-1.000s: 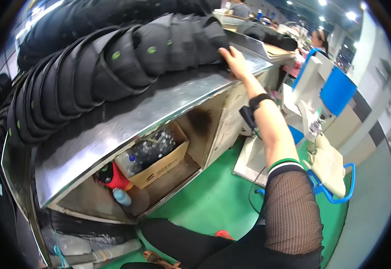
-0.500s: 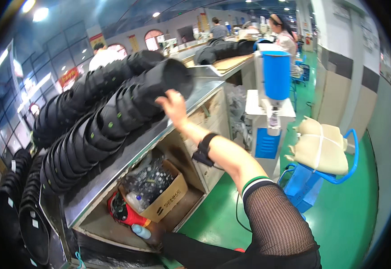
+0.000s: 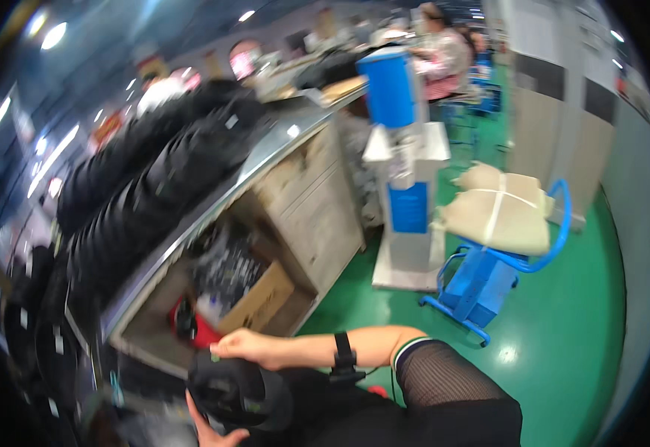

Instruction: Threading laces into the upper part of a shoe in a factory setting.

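Observation:
My right hand [image 3: 249,349] grips the upper rim of a black cap-shaped piece [image 3: 232,387], held low in front of my body. Beneath and against its near left side, my left hand [image 3: 209,430] has its thumb and forefinger spread wide. The piece carries a small green mark near my right fingertips. Two long rows of nested black cap-shaped pieces [image 3: 154,182] lie slantwise on the metal-topped bench [image 3: 265,153], blurred by motion.
An open cubby under the bench holds a cardboard box [image 3: 262,302] of clear plastic bits and a red item [image 3: 204,331]. A white-and-blue machine [image 3: 407,201] stands right of it, then a blue cart [image 3: 481,287] bearing beige sheets [image 3: 496,212]. A person [image 3: 444,59] sits farther back.
My right hand has come down from the near row's upper end to my lap, bringing a black cap-shaped piece. My left hand has come into view. The view has shifted rightward.

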